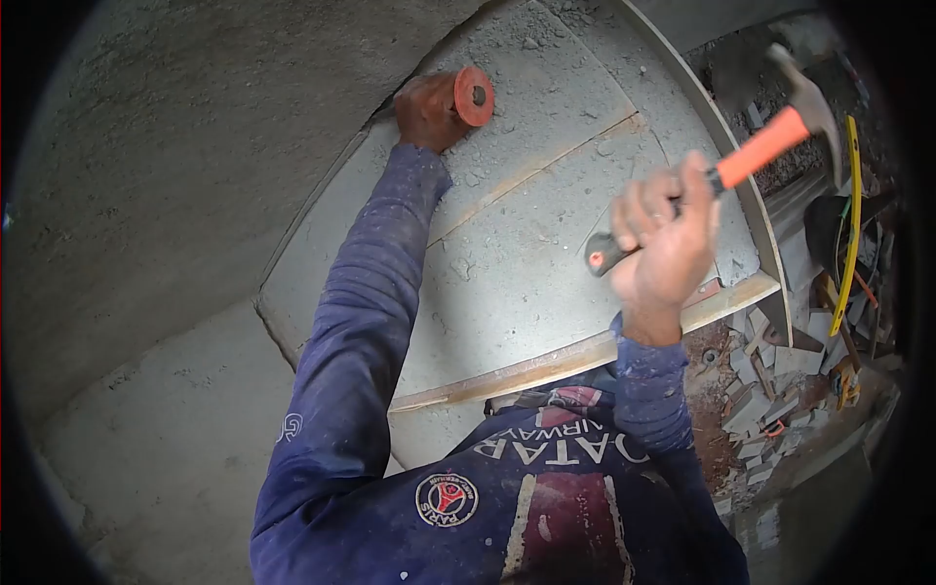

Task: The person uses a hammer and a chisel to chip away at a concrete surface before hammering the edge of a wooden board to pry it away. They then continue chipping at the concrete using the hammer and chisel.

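My left hand [426,109] is stretched out and gripping a chisel with a round orange hand guard [475,96], its tip hidden against the grey cement wall [175,175]. My right hand [663,244] is raised and closed on a hammer with an orange-and-black handle [751,154]; the steel head [814,93] is lifted up at the right, apart from the chisel. Both arms wear dusty dark blue sleeves.
Grey concrete steps with wooden edge strips [546,366] lie below. Broken tiles and rubble [770,390] pile at the right, along with a yellow level or strip [853,214] and other tools. Rough plastered wall fills the left.
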Available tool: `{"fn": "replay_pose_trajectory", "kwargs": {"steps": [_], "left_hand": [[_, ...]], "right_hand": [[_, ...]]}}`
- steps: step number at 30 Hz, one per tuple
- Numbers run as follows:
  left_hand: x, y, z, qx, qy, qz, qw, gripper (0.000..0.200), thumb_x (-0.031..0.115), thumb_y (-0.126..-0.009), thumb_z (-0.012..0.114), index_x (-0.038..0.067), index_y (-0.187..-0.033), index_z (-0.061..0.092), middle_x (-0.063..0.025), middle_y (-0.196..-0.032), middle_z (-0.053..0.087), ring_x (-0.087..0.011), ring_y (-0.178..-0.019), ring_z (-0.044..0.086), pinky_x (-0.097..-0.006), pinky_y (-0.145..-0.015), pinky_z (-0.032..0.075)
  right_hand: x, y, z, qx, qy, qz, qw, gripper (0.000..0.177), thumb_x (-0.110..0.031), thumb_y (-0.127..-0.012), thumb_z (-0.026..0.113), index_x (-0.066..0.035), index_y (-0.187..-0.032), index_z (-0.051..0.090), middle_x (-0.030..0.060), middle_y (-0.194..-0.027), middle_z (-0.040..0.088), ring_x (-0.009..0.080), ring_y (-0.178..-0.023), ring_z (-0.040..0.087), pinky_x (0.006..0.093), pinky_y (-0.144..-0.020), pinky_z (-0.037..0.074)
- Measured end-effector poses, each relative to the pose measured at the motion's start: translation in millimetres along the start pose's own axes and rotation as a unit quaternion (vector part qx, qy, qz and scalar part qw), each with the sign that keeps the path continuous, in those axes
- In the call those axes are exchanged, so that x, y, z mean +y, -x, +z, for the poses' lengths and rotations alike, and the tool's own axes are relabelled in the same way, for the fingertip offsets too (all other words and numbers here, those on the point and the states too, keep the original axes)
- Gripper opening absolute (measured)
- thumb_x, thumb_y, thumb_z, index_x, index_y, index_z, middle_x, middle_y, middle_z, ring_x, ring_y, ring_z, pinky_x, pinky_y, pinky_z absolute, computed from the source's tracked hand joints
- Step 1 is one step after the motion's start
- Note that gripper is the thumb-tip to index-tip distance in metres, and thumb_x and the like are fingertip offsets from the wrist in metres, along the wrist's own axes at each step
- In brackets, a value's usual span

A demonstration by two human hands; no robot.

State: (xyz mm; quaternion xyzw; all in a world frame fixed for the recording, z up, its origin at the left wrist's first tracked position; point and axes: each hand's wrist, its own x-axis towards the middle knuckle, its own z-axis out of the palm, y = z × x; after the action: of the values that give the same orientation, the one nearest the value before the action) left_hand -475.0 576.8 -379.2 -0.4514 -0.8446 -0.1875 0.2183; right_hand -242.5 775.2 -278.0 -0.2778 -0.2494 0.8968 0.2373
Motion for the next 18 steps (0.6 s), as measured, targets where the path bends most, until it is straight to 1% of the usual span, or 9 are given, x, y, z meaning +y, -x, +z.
{"fn": "replay_pose_trajectory", "kwargs": {"steps": [1,4,5,6,9,11,13,17,18], "left_hand": [[-1.0,-0.2,0.3,0.001,-0.002,-0.001,1.000,0.021,0.019,-0.064,0.082,0.011,-0.078,0.068,-0.0082,-0.072,0.067,-0.0301,-0.065,0.066,-0.0419,-0.058,0.053],[-2.3,0.6,-0.3,0.016,0.008,0.015,1.000,0.021,0.019,-0.064,0.082,0.012,-0.079,0.068,-0.0080,-0.073,0.068,-0.0297,-0.066,0.067,-0.0413,-0.059,0.054],[-4.9,2.1,0.4,0.006,-0.001,0.016,1.000,0.024,0.020,-0.064,0.083,0.012,-0.082,0.071,-0.0072,-0.076,0.069,-0.0280,-0.067,0.068,-0.0393,-0.060,0.055],[-6.0,3.7,-0.1,-0.008,-0.008,0.019,1.000,0.026,0.021,-0.064,0.085,0.013,-0.086,0.073,-0.0064,-0.079,0.071,-0.0264,-0.067,0.069,-0.0372,-0.060,0.056],[-5.3,2.4,-2.9,0.018,-0.006,0.033,0.999,0.025,0.021,-0.064,0.085,0.013,-0.085,0.073,-0.0069,-0.079,0.071,-0.0268,-0.067,0.069,-0.0373,-0.060,0.056],[-2.2,10.4,-4.6,0.006,0.000,0.027,1.000,0.025,0.021,-0.065,0.084,0.013,-0.085,0.073,-0.0070,-0.079,0.071,-0.0270,-0.067,0.069,-0.0375,-0.060,0.055],[-6.0,5.9,-3.0,0.012,-0.002,0.029,1.000,0.025,0.021,-0.065,0.084,0.013,-0.085,0.073,-0.0070,-0.079,0.071,-0.0272,-0.067,0.069,-0.0377,-0.060,0.055],[-8.5,9.0,-4.6,0.001,-0.011,0.021,1.000,0.024,0.020,-0.066,0.083,0.013,-0.086,0.073,-0.0064,-0.079,0.071,-0.0269,-0.068,0.069,-0.0377,-0.061,0.055],[-7.9,6.5,-1.7,0.012,-0.006,0.025,1.000,0.024,0.020,-0.065,0.083,0.013,-0.086,0.072,-0.0063,-0.079,0.071,-0.0270,-0.068,0.069,-0.0375,-0.061,0.055]], "right_hand": [[-5.3,-9.1,-2.2,0.019,-0.025,-0.085,0.996,0.035,-0.032,-0.098,0.058,-0.016,-0.075,0.037,-0.0067,-0.054,0.029,0.0059,-0.041,0.032,0.0253,-0.035,0.028],[72.9,12.7,14.1,0.088,-0.130,-0.105,0.982,0.032,-0.027,-0.097,0.058,-0.016,-0.074,0.038,-0.0065,-0.053,0.029,0.0072,-0.039,0.033,0.0267,-0.034,0.028],[116.6,40.8,11.2,0.041,-0.049,0.034,0.997,0.032,-0.026,-0.100,0.055,-0.015,-0.073,0.041,-0.0075,-0.054,0.032,0.0057,-0.040,0.033,0.0264,-0.034,0.028],[125.3,55.7,7.6,-0.030,0.084,0.335,0.938,0.024,-0.023,-0.097,0.058,-0.014,-0.082,0.043,-0.0082,-0.056,0.034,0.0047,-0.039,0.032,0.0258,-0.033,0.027],[100.1,49.1,-5.4,-0.054,0.090,0.329,0.938,0.023,-0.023,-0.096,0.062,-0.013,-0.090,0.043,-0.0088,-0.058,0.035,0.0036,-0.040,0.034,0.0242,-0.033,0.026],[39.9,24.8,-0.8,-0.032,0.021,0.216,0.976,0.024,-0.025,-0.097,0.062,-0.013,-0.091,0.043,-0.0080,-0.059,0.034,0.0033,-0.042,0.033,0.0222,-0.033,0.026],[-9.5,-0.1,3.2,0.001,0.023,-0.026,0.999,0.035,-0.031,-0.098,0.059,-0.015,-0.075,0.038,-0.0064,-0.056,0.029,0.0057,-0.043,0.032,0.0252,-0.035,0.027],[46.2,-0.6,15.3,0.103,-0.146,-0.173,0.969,0.036,-0.024,-0.097,0.057,-0.016,-0.070,0.036,-0.0049,-0.054,0.030,0.0081,-0.042,0.033,0.0286,-0.037,0.030],[97.7,24.4,16.7,0.096,-0.086,-0.069,0.989,0.034,-0.020,-0.099,0.051,-0.018,-0.069,0.036,-0.0075,-0.053,0.032,0.0077,-0.039,0.030,0.0276,-0.034,0.026]]}}
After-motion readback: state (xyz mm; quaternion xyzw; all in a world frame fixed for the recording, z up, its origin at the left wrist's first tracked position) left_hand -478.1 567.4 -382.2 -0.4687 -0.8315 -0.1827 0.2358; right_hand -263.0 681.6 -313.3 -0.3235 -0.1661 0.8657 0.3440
